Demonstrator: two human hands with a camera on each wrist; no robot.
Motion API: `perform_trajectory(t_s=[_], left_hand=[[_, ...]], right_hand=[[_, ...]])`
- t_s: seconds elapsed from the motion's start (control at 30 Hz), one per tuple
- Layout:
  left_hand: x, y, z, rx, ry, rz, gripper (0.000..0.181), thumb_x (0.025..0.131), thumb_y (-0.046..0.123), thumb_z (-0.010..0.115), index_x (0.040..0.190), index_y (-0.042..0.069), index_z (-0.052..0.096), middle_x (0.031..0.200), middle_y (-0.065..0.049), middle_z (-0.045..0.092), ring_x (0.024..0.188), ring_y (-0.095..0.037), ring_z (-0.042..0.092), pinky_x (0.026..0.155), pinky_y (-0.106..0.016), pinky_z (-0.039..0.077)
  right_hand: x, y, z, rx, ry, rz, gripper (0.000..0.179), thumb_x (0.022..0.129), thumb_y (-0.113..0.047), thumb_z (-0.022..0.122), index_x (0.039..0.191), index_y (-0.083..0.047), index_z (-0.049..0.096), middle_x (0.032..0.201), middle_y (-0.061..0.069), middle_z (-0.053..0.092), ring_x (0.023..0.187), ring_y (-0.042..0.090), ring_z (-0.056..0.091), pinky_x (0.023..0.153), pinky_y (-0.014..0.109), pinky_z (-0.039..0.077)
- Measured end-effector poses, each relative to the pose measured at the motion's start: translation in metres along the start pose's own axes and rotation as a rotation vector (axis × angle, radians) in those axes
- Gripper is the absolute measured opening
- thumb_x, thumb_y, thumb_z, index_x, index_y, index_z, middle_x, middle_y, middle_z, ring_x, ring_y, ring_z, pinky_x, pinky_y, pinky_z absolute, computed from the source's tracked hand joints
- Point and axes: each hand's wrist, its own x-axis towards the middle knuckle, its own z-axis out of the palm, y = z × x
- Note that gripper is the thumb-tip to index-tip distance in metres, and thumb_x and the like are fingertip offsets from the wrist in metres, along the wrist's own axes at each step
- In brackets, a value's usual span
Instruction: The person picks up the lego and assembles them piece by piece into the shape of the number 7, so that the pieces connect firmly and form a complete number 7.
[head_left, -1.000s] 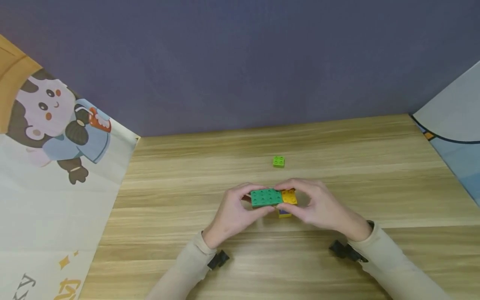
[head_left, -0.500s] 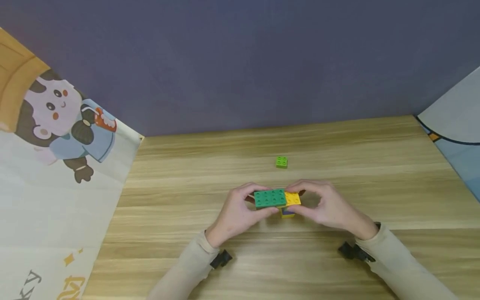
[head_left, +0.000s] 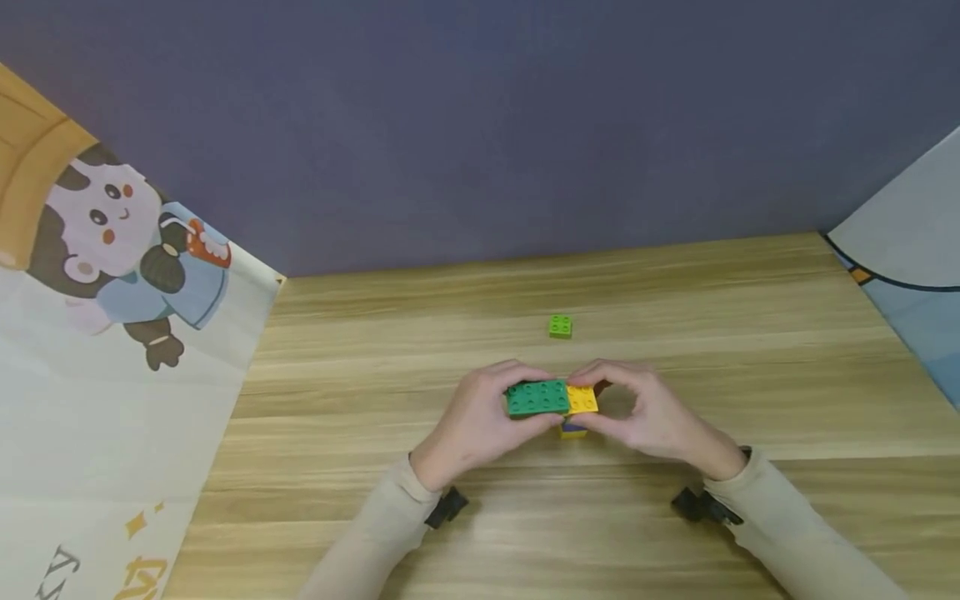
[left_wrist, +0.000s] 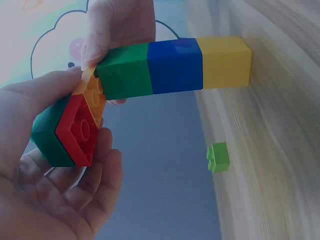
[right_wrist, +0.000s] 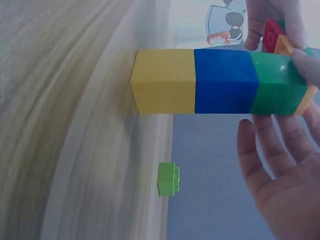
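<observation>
A tower stands on the table: a yellow brick (right_wrist: 164, 81) at the bottom, a blue brick (right_wrist: 226, 81), then a green brick (right_wrist: 280, 82). An orange-yellow plate (head_left: 582, 399) lies on top and juts out left. A longer green brick (head_left: 537, 397) sits over its jutting part, with a red brick (left_wrist: 80, 131) beneath, its hollow underside showing in the left wrist view. My left hand (head_left: 483, 417) pinches the long green brick front and back. My right hand (head_left: 645, 412) pinches the orange-yellow plate and tower top between thumb and fingers.
A small light green brick (head_left: 560, 326) lies on the wooden table (head_left: 390, 333) behind the tower. A dark wall panel (head_left: 480, 150) rises along the table's back edge. Printed side panels (head_left: 105, 375) stand at left and right.
The head view shifts slightly. My left fingertips have slid right along the long green brick, and my right fingertips sit a little farther right, off its end. The bricks stay joined alike.
</observation>
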Motion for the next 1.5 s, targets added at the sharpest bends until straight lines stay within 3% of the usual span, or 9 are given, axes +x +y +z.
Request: perform_trajectory(t_s=[0.17, 0.27, 0.4, 0.47, 0.6, 0.67, 0.77, 0.97, 1.5], left_hand=[[0.000, 0.001, 0.000, -0.003, 0.017, -0.019, 0.042, 0.085, 0.025, 0.093, 0.123, 0.013, 0.079, 0.111, 0.001, 0.079, 0.090, -0.007, 0.068, 0.077, -0.022, 0.055], [0.000, 0.002, 0.000, -0.013, 0.022, -0.027, 0.041, 0.085, 0.025, 0.093, 0.122, 0.013, 0.080, 0.111, 0.001, 0.079, 0.091, -0.007, 0.068, 0.078, -0.022, 0.056], [-0.001, 0.003, -0.001, -0.016, 0.014, -0.046, 0.041, 0.084, 0.025, 0.093, 0.121, 0.013, 0.080, 0.112, 0.002, 0.079, 0.093, -0.007, 0.069, 0.080, -0.023, 0.056], [-0.001, 0.004, -0.002, -0.015, 0.009, -0.059, 0.041, 0.084, 0.026, 0.093, 0.121, 0.014, 0.080, 0.113, 0.002, 0.079, 0.093, -0.007, 0.069, 0.080, -0.023, 0.056], [0.000, 0.005, -0.003, -0.013, 0.006, -0.082, 0.041, 0.084, 0.027, 0.093, 0.121, 0.015, 0.080, 0.115, 0.002, 0.079, 0.094, -0.007, 0.070, 0.080, -0.022, 0.056], [0.000, 0.006, -0.003, -0.006, 0.007, -0.089, 0.041, 0.084, 0.027, 0.093, 0.121, 0.015, 0.081, 0.115, 0.002, 0.080, 0.094, -0.007, 0.070, 0.080, -0.022, 0.056], [0.001, 0.005, -0.002, 0.001, 0.010, -0.090, 0.041, 0.083, 0.028, 0.094, 0.120, 0.015, 0.081, 0.113, 0.003, 0.080, 0.094, -0.006, 0.070, 0.080, -0.022, 0.056], [0.002, 0.006, -0.002, 0.008, 0.018, -0.087, 0.041, 0.082, 0.028, 0.094, 0.120, 0.016, 0.081, 0.114, 0.003, 0.081, 0.095, -0.007, 0.071, 0.082, -0.023, 0.056], [0.005, 0.004, -0.003, -0.022, 0.025, -0.079, 0.039, 0.082, 0.025, 0.094, 0.117, 0.015, 0.082, 0.110, 0.002, 0.080, 0.094, -0.007, 0.071, 0.082, -0.023, 0.057]], right_hand=[[0.001, -0.004, 0.000, -0.012, -0.008, 0.052, 0.044, 0.080, 0.001, 0.091, 0.117, -0.016, 0.075, 0.116, 0.004, 0.079, 0.098, 0.008, 0.071, 0.086, 0.025, 0.060], [0.003, -0.007, -0.006, -0.021, -0.059, 0.104, 0.041, 0.084, -0.003, 0.090, 0.120, -0.017, 0.075, 0.118, 0.001, 0.078, 0.102, 0.007, 0.071, 0.088, 0.027, 0.061], [0.007, -0.005, -0.018, 0.040, -0.134, 0.107, 0.040, 0.090, -0.002, 0.084, 0.126, -0.014, 0.074, 0.123, 0.002, 0.077, 0.107, 0.007, 0.070, 0.090, 0.030, 0.061], [0.011, -0.001, -0.023, 0.053, -0.116, 0.137, 0.035, 0.093, 0.001, 0.078, 0.126, -0.011, 0.074, 0.123, 0.007, 0.077, 0.109, 0.007, 0.070, 0.090, 0.028, 0.060], [0.024, 0.012, -0.027, -0.051, 0.008, 0.360, 0.021, 0.103, -0.014, 0.071, 0.122, -0.006, 0.076, 0.119, 0.011, 0.078, 0.104, 0.014, 0.072, 0.086, 0.025, 0.061], [0.032, 0.021, -0.027, -0.130, 0.052, 0.483, 0.026, 0.104, -0.024, 0.071, 0.123, -0.007, 0.076, 0.120, 0.010, 0.078, 0.103, 0.020, 0.074, 0.085, 0.028, 0.061], [0.041, 0.036, -0.025, -0.180, 0.060, 0.569, 0.034, 0.103, -0.030, 0.072, 0.128, -0.007, 0.074, 0.127, 0.013, 0.077, 0.106, 0.030, 0.075, 0.087, 0.039, 0.062], [0.051, 0.060, -0.017, -0.176, 0.028, 0.584, 0.040, 0.101, -0.025, 0.073, 0.137, -0.007, 0.069, 0.135, 0.020, 0.072, 0.111, 0.037, 0.075, 0.090, 0.051, 0.063], [0.064, 0.090, -0.010, -0.168, 0.022, 0.614, 0.044, 0.097, -0.017, 0.076, 0.139, -0.008, 0.067, 0.131, 0.019, 0.073, 0.110, 0.035, 0.074, 0.093, 0.052, 0.061]])
